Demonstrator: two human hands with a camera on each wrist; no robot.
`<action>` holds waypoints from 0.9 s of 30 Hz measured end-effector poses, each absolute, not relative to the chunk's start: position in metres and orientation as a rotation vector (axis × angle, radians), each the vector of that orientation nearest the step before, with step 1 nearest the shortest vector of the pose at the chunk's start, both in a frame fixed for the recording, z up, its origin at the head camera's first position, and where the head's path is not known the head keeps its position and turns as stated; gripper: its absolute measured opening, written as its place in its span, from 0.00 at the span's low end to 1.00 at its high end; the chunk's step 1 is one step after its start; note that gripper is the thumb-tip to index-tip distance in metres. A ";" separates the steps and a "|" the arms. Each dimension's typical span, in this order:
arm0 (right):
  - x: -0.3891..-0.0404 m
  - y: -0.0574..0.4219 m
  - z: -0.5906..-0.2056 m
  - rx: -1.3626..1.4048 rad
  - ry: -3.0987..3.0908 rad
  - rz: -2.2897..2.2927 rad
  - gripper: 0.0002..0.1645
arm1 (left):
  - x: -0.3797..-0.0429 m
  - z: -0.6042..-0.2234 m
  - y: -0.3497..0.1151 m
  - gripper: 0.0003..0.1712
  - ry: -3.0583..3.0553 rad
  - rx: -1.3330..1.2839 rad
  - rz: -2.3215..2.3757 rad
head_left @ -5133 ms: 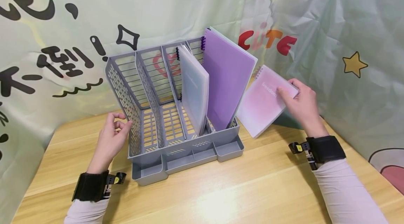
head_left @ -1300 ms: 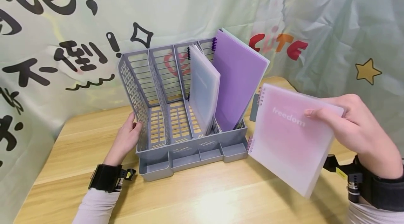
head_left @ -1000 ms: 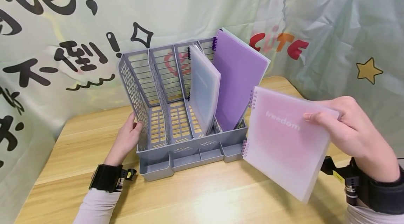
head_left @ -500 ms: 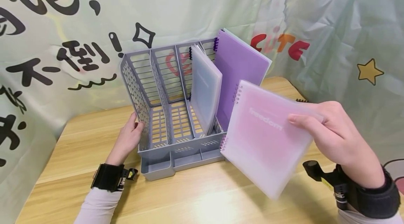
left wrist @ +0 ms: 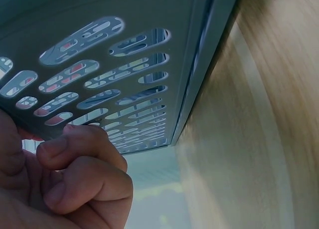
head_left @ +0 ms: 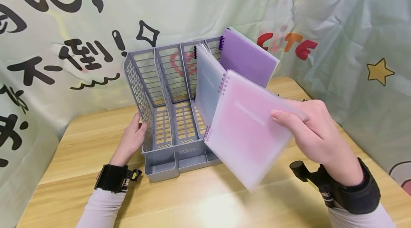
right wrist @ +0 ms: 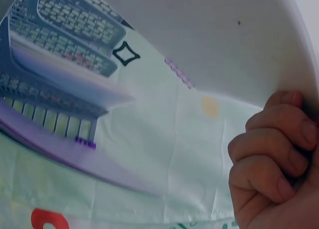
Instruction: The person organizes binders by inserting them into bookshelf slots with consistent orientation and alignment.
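Note:
My right hand point(head_left: 316, 131) pinches the right edge of a pink spiral notebook point(head_left: 247, 124), thumb on its cover and the other fingers curled behind. This notebook is tilted in the air, overlapping the rack's front right in the head view. In the left wrist view, my left hand point(left wrist: 84, 179) has curled fingers at the perforated side wall point(left wrist: 119, 79) of the grey desk file rack point(head_left: 160, 155), holding its edge. A pale blue spiral notebook point(head_left: 207, 78) and a purple spiral notebook point(head_left: 247, 53) stand in the rack's right-hand slots, partly hidden by the pink notebook.
The rack has small open trays point(head_left: 192, 162) along its front, on a wooden table point(head_left: 179, 203). Behind it hangs a printed cloth backdrop point(head_left: 192, 3). Dark spiral bindings point(head_left: 305, 100) peek out behind my right hand.
My right hand has brought the pink notebook from the right side leftward to the rack's front, now covering part of the blue and purple notebooks. My left hand has stayed at the rack's side wall.

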State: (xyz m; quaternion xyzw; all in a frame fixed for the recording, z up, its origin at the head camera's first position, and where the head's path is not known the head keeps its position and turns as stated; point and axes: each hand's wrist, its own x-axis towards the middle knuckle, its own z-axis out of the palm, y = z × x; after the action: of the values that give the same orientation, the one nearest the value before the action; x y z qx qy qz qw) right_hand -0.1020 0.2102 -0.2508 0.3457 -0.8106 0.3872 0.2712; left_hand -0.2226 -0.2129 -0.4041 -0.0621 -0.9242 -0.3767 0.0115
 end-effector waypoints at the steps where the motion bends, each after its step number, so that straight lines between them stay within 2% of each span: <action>1: -0.103 0.207 -0.250 0.935 -2.175 1.031 0.16 | -0.223 -0.404 -0.213 0.32 -2.879 -0.192 -1.176; 12: -0.114 0.172 -0.247 0.876 -2.145 0.978 0.13 | -0.223 -0.404 -0.214 0.33 -2.882 -0.195 -1.198; 27: -0.150 0.130 -0.251 0.775 -2.135 0.739 0.20 | -0.223 -0.403 -0.213 0.32 -2.892 -0.190 -1.182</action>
State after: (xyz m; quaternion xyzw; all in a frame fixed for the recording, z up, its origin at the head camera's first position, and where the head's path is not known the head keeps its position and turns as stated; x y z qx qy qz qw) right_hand -0.1498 0.1296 -0.2512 0.3019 -0.8311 0.2879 0.3677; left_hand -0.2234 -0.2129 -0.4034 -0.0609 -0.9239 -0.3777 0.0058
